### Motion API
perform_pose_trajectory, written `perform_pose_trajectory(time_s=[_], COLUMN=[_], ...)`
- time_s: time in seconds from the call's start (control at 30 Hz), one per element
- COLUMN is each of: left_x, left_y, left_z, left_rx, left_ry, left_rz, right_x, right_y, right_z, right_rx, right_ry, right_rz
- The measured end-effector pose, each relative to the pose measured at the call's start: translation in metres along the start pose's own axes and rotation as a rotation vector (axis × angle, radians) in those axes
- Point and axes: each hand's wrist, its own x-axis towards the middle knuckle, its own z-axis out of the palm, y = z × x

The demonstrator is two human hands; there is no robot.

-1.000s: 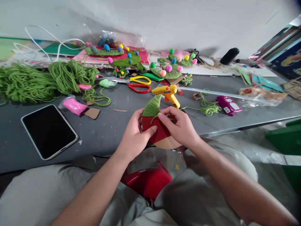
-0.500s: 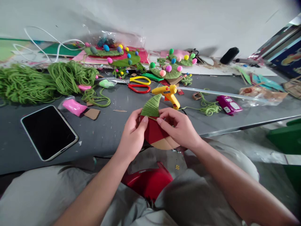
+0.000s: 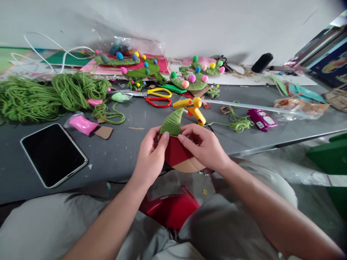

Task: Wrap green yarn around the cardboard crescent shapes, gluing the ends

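A cardboard piece, dark red above a bare brown lower rim, is held between 2 hands at the front edge of the desk. Green yarn wraps its curved, pointed tip. The left hand pinches the left side, thumb on the front, the other fingers mostly hidden behind. The right hand grips the right side, thumb at the yarn's lower border, fingers curled; whether they pinch the strand there I cannot tell. Just beyond the tip lies a yellow glue gun, near the right fingers. The tablet sits well left, near the front edge. The yarn skein is cut off at the left.
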Motion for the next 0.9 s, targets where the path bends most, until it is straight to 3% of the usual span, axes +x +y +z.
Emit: perform_pose_trajectory(time_s=[0.3,0.43,0.7,0.9], left_x=[0.002,0.003,0.005,0.007], left_y=[0.003,0.007,0.016,0.031], left_z=[-0.002,-0.004,-0.012,-0.026], left_rx=[0.068,0.062,0.018,-0.009], left_ry=[0.069,0.074,-0.007,-0.181], left_rz=[0.045,0.061,0.025,-0.117], right_x=[0.001,0.001,0.001,0.006], right_y=[-0.005,-0.006,-0.006,-0.001], right_z=[-0.007,-0.013,-0.026,-0.035], right_rx=[-0.077,-0.09,-0.073,-0.065], right_ry=[-0.022,-0.104,-0.266,-0.432], right_rz=[0.033,0.036,0.009,-0.062])
